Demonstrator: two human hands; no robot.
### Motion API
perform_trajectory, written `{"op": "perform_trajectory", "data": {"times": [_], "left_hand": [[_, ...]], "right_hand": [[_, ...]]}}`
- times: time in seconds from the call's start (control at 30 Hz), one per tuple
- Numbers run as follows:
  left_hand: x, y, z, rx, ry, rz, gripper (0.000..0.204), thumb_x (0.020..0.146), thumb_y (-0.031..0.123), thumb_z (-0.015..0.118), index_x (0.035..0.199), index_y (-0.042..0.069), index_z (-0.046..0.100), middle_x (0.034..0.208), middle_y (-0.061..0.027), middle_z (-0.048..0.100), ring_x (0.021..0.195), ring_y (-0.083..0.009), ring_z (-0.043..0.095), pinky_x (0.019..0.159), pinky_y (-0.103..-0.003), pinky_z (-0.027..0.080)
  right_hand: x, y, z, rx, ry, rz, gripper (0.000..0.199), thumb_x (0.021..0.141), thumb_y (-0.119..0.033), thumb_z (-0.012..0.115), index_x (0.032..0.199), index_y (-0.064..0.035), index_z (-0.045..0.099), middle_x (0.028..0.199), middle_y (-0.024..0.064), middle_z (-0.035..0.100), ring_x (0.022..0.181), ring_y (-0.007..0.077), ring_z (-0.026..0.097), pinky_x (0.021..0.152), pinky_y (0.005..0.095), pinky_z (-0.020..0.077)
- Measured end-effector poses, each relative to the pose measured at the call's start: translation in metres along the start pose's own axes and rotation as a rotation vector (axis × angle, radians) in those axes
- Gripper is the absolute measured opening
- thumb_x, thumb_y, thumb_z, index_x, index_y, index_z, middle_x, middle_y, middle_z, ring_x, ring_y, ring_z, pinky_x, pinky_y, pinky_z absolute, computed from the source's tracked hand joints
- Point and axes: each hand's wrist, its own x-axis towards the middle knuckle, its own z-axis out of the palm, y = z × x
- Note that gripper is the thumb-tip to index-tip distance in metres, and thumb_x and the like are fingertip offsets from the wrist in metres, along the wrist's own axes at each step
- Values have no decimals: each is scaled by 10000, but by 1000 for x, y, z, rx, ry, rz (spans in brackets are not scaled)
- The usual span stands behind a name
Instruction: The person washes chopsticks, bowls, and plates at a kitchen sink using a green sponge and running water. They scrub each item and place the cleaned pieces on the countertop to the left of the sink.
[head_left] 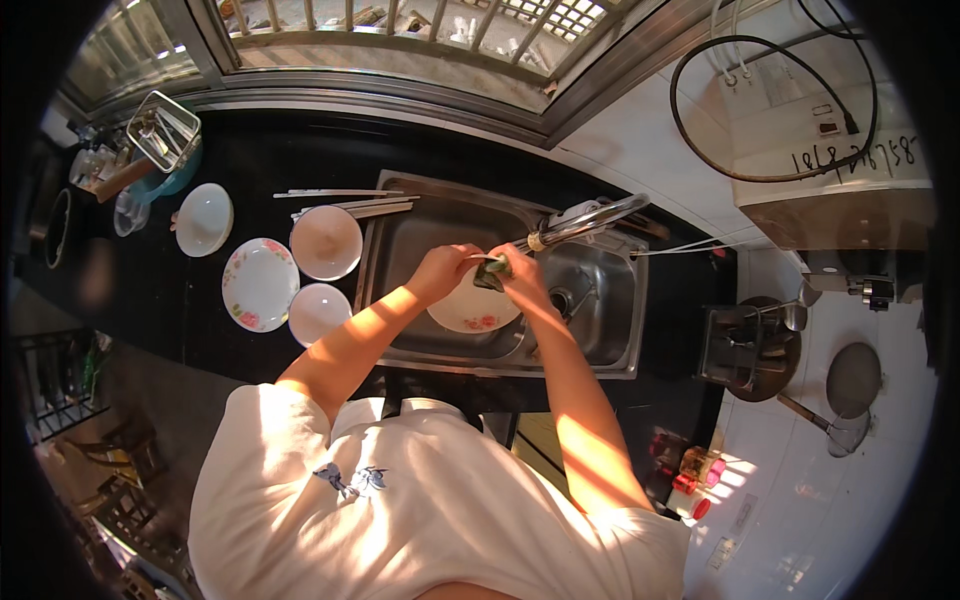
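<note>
The floral plate (473,310) sits tilted over the steel sink (600,345), left hand (440,270) gripping its rim, right hand (520,275) clamped on a green scrubbing cloth (491,274) at its upper edge. Best to brace the rim firmly and wipe in circles under the faucet (590,220). Around lie a black countertop (300,160) with bowls (325,242), chopsticks (340,193) and a sunlit window (400,40).

2 bowls (325,242) and a flowered plate (259,284) on the black counter (250,160); chopsticks (340,194) beside; ladle rack (745,345) right.
</note>
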Motion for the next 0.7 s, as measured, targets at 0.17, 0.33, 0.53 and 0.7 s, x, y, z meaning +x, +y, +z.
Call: {"op": "perform_trajectory", "data": {"times": [0.17, 0.33, 0.53, 0.7], "left_hand": [[-9, -7, 20, -174, 329, -121, 194, 917, 175, 541, 981, 24, 643, 814, -169, 650, 751, -329, 627, 675, -356, 486], [-25, -42, 48, -384, 717, -460, 268, 954, 229, 493, 975, -8, 616, 812, -156, 634, 738, -226, 606, 688, -324, 463], [-37, -52, 72, -575, 672, -593, 264, 954, 235, 485, 997, 4, 604, 857, -150, 629, 711, -230, 594, 680, -332, 465], [-32, -52, 30, -362, 145, -267, 242, 948, 200, 496, 996, 1, 625, 852, -136, 651, 728, -213, 620, 666, -338, 481]], "right_hand": [[-18, 37, 18, 97, 369, 257, 225, 778, -13, 671, 985, -36, 585, 849, 78, 634, 803, 183, 607, 738, 295, 473], [-18, 16, 63, 597, 697, 969, 389, 874, -187, 653, 1145, 51, 507, 1147, 130, 570, 989, 226, 576, 832, 376, 457], [-31, 83, 73, 614, 625, 665, 355, 864, -144, 657, 1140, 30, 519, 1078, 115, 606, 933, 206, 593, 808, 346, 471], [-20, 53, 11, 119, 100, 259, 256, 828, -85, 640, 1066, -41, 555, 874, 82, 628, 816, 127, 574, 727, 290, 464]]}}
